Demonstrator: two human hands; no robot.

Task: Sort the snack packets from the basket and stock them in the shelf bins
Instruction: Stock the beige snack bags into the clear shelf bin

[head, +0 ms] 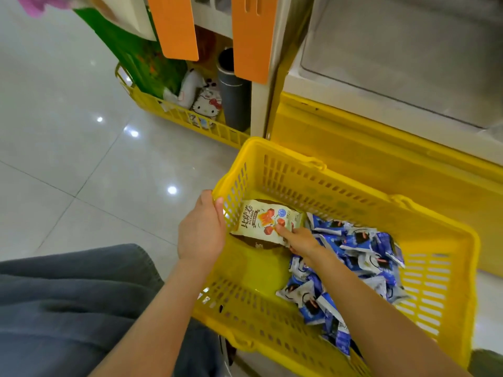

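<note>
Grey trouser knee sits lowest in view, and past it both arms reach to the yellow basket. Left hand grips the basket's near-left corner rim, curled over the edge. Right hand has its fingers closed on the edge of a cream packet lying at the basket's left end, just beside a heap of blue packets. The pale shelf bin above looks bare from here, so I judge most of the sorting and stocking is left to do
</note>
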